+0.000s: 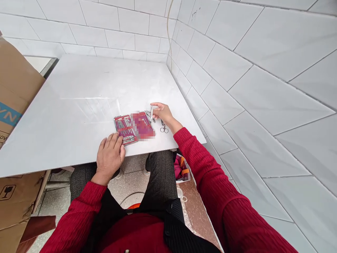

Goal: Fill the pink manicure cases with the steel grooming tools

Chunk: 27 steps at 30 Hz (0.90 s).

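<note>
An unfolded manicure case [133, 137] lies on the white table near its front edge. Small metal tools [125, 125] sit in the red lining of its left half; the right half is partly blurred out. My left hand [110, 153] rests palm down at the table edge, fingers extended, with the fingertips at the case's lower left side. Just right of the case, my right hand [162, 113] pinches a slim silver manicure tool [151, 111], held upright; its exact kind is unclear. Small scissors [164, 129] lie beneath the right wrist. More metal pieces [147, 114] lie beside the case.
The white table [86, 80] meets tiled walls at the back and right. A thin cable [169, 31] hangs in the corner. Cardboard boxes [18, 80] stand at the left. Below the right edge is a container [183, 168] with purple and orange items.
</note>
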Tool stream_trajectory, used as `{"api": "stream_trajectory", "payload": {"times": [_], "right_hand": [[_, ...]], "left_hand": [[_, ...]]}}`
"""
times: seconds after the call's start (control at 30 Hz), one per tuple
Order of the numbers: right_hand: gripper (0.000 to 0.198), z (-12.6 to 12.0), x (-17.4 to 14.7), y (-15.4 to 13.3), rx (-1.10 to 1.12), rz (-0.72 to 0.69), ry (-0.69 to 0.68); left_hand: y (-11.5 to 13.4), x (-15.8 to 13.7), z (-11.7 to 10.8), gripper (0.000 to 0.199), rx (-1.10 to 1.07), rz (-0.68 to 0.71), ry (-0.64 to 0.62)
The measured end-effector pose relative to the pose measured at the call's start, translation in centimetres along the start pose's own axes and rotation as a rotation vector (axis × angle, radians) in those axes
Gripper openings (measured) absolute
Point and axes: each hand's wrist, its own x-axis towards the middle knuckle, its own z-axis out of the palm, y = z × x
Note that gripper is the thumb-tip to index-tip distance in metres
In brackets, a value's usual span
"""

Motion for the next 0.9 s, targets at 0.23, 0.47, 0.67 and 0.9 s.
{"api": "stream_trajectory", "payload": {"times": [0.23, 0.47, 0.67, 0.9], "right_hand": [[0.025, 0.7, 2.0, 2.3, -0.022, -0.156, -0.098], [0.017, 1.9, 2.9, 2.7, 0.0, -0.2, -0.146], [0.019, 1.8, 3.5, 1.9, -0.04, -0.15, -0.234], [0.015, 1.8, 2.6, 1.2, -0.119, -0.046, -0.218]], "left_hand": [[-0.1, 0.0, 0.2, 0.041, 0.083, 0.035, 0.027], [-0.1, -0.1, 0.2, 0.042, 0.081, 0.032, 0.024], [-0.1, 0.0, 0.3, 0.043, 0.045, 0.008, 0.016], [-0.1, 0.0, 0.3, 0.044, 0.011, -0.006, -0.009]]}}
